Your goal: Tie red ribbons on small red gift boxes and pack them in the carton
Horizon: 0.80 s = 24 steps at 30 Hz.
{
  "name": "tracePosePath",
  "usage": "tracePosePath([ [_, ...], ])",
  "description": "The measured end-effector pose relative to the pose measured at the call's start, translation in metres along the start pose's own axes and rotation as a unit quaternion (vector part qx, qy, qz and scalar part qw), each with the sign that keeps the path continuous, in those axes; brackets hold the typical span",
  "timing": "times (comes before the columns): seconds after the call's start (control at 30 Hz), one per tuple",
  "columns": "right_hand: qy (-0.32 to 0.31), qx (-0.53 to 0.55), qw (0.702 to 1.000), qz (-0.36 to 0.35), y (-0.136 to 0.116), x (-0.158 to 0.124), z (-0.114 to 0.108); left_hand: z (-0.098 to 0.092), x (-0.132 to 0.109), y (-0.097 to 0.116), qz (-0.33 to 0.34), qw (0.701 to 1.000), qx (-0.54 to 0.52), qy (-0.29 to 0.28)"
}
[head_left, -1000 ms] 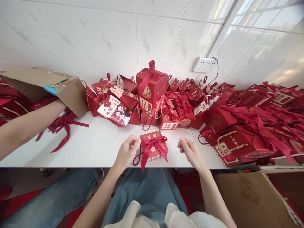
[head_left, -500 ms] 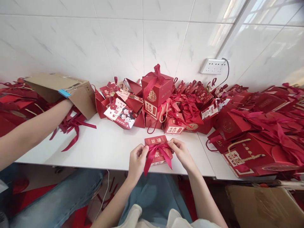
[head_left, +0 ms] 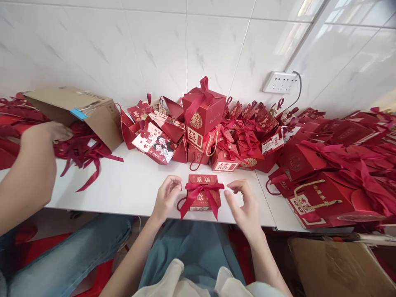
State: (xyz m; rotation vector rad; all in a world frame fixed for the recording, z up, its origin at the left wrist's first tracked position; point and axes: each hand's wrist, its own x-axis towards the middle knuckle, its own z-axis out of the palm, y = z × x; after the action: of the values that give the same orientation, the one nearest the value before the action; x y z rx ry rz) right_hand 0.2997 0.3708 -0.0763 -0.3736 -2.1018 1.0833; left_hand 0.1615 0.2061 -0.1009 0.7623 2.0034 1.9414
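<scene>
A small red box [head_left: 202, 202] with gold lettering lies on the white table near its front edge, a dark red ribbon [head_left: 204, 189] tied in a bow across it. Just left of the box is my left hand [head_left: 167, 194], fingers curled but apart and holding nothing. My right hand [head_left: 244, 202] is raised on the other side, thumb and fingers spread with nothing between them. Neither hand touches the box. A thin dark red cord loop shows at the box's left side.
Stacked red boxes [head_left: 204, 110] stand behind, against the tiled wall. More red boxes [head_left: 349, 194] fill the right side. At left, another person's hand [head_left: 51, 131] is by an open cardboard box [head_left: 107, 119] with red ribbons. A socket strip [head_left: 280, 82] is on the wall.
Both my hands have let go of the ribbon bow and moved outward, away from the box. The other person's hand has drawn back left from the cardboard box.
</scene>
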Motion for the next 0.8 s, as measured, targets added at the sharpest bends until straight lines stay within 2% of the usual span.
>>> tracePosePath([
  [0.03, -0.029, -0.046, 0.995, -0.083, -0.009, -0.002, 0.002, -0.004, 0.002, 0.000, 0.008, 1.000, 0.004, -0.021],
  [0.1, -0.121, -0.113, 0.962, -0.217, -0.023, -0.006, 0.012, -0.009, 0.006, 0.002, 0.023, 0.996, 0.029, -0.081],
  [0.13, -0.155, -0.145, 0.942, -0.260, -0.026, -0.007, 0.018, -0.009, 0.008, 0.003, 0.032, 0.992, 0.046, -0.110],
  [0.2, -0.180, -0.198, 0.914, -0.304, -0.026, -0.011, 0.031, -0.010, 0.010, 0.006, 0.056, 0.985, 0.070, -0.151],
  [0.3, -0.160, -0.207, 0.915, -0.308, -0.014, -0.015, 0.040, -0.009, 0.013, 0.013, 0.079, 0.976, 0.079, -0.188],
  [0.5, -0.129, -0.096, 0.940, -0.301, 0.001, -0.016, 0.032, -0.006, 0.021, 0.023, 0.066, 0.971, 0.057, -0.221],
  [0.7, -0.143, -0.046, 0.950, -0.273, 0.003, -0.016, 0.028, -0.002, 0.023, 0.025, -0.098, 0.961, -0.038, -0.257],
  [0.8, -0.145, -0.034, 0.952, -0.269, 0.005, -0.016, 0.027, -0.001, 0.023, 0.022, -0.126, 0.955, -0.085, -0.256],
])
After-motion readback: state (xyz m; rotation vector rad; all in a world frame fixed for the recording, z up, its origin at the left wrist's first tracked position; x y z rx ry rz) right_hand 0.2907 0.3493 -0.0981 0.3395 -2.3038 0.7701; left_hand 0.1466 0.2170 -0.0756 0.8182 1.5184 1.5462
